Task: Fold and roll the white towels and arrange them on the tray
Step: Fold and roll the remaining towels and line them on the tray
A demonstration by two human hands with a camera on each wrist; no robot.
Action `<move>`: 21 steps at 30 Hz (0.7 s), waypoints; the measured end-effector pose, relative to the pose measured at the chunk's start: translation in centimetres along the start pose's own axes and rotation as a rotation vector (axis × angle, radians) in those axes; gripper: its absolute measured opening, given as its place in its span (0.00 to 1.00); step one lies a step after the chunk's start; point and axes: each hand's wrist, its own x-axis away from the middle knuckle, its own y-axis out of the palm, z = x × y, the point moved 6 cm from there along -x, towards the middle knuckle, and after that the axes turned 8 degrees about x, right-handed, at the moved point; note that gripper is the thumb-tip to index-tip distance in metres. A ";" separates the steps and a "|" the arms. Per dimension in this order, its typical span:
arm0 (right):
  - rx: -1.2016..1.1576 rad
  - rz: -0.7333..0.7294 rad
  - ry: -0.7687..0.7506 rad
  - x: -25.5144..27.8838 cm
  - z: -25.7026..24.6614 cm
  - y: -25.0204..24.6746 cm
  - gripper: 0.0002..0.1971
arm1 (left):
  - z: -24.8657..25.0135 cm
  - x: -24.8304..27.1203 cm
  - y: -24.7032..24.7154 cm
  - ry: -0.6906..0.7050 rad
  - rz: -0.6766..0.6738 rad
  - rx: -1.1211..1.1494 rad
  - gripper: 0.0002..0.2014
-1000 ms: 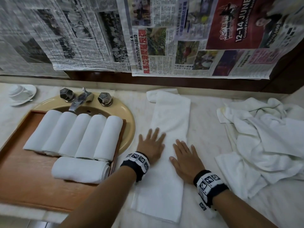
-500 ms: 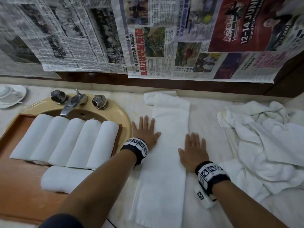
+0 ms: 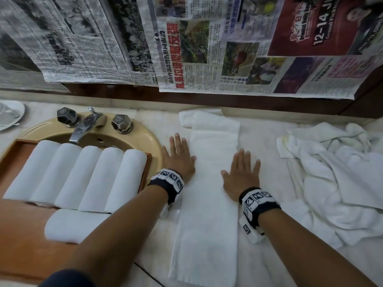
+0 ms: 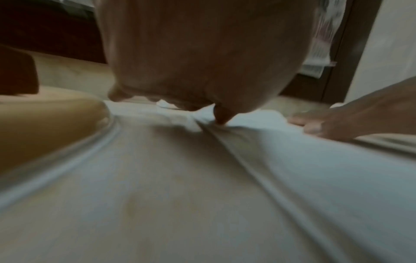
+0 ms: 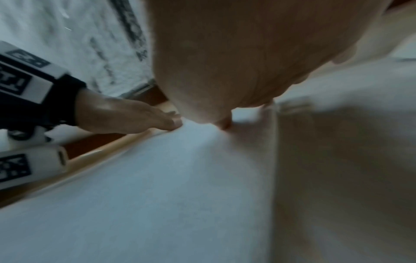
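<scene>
We have the folded towel (image 3: 209,195) laid out as a long strip on the table, running from the back edge toward the front edge, just beside the sink (image 3: 153,141). Our left hand (image 3: 180,160) lies flat along the strip's left edge and our right hand (image 3: 242,177) along its right edge, fingers (image 3: 240,156) straight and spread, pressing down and gripping nothing. The wooden tray (image 3: 18,241) sits over the sink toward the table's left end; five rolled towels (image 3: 78,175) lie side by side on it, touching, with a sixth roll (image 3: 70,225) crosswise in front of them. A loose heap of unfolded towels (image 3: 339,183) rests toward the table's right end, apart from the strip. Newspaper sheets (image 3: 207,48) hang along the wall behind the back edge.
</scene>
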 end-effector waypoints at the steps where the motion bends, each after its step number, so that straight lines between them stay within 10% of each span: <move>1: 0.011 0.037 -0.059 0.6 -0.8 -0.2 0.38 | 0.7 1.1 0.0 0.049 0.027 0.015 0.36; 5: -0.004 -0.024 -0.276 2.3 -3.1 2.2 0.36 | 3.5 6.0 3.4 0.347 -0.132 -0.088 0.33; 15: 0.171 0.059 -0.237 -1.0 -3.6 -0.7 0.37 | 1.9 0.7 2.4 0.134 -0.120 -0.069 0.35; 21: 0.034 0.042 -0.647 10.7 -7.9 4.9 0.38 | 2.2 -0.2 1.8 0.086 -0.127 -0.019 0.35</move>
